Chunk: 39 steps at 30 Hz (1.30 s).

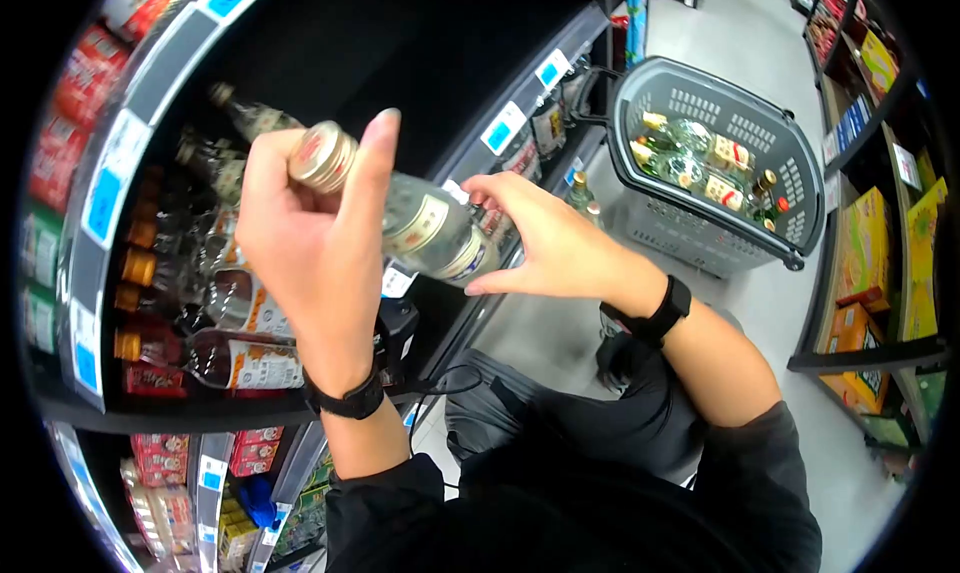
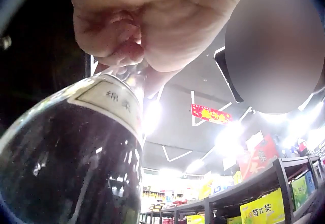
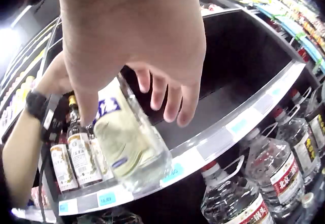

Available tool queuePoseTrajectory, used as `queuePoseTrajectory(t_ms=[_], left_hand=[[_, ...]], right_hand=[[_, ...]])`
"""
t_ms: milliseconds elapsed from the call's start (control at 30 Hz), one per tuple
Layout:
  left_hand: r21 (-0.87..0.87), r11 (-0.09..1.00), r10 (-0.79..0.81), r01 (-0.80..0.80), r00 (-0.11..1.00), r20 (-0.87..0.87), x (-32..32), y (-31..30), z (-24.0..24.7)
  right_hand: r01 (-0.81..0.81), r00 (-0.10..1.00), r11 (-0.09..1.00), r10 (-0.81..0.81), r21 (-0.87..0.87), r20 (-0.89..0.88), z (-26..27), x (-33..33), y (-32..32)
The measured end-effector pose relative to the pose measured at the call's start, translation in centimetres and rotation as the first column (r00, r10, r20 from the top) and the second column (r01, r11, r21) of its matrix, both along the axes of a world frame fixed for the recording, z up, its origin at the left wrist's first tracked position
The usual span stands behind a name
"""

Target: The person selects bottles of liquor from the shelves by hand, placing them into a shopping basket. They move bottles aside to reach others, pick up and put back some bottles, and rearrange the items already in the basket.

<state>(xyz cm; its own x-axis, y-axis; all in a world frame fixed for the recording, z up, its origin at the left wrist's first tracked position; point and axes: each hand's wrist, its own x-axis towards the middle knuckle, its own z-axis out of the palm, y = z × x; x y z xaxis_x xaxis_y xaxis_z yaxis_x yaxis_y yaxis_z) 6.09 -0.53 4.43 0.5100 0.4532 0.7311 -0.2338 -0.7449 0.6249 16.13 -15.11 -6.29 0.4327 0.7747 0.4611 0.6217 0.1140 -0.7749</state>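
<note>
My left hand grips a clear glass bottle by its neck, just below the pale screw cap. The bottle tilts, with its base pointing toward my right hand. That hand reaches in at the lower end, its thumb beside the glass and its fingers spread. From the right wrist, the bottle's cream and blue label shows between thumb and fingers, over the shelf edge. Seen from the left wrist, the bottle's shoulder fills the lower left, under the curled fingers.
A grey basket with several bottles stands on the floor at right; another bottle stands beside it. Dark sauce-coloured bottles fill the shelf's left part. Large clear jugs stand below the shelf lip. Across the aisle is another shelf.
</note>
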Motion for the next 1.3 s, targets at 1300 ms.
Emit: queuePoseTrajectory(t_ms=[1300], left_hand=[[0.096, 0.984, 0.175, -0.151, 0.926, -0.335, -14.9, 0.2, -11.3]], right_hand=[[0.026, 0.997, 0.968, -0.005, 0.249, -0.082, 0.6, -1.7, 24.2]])
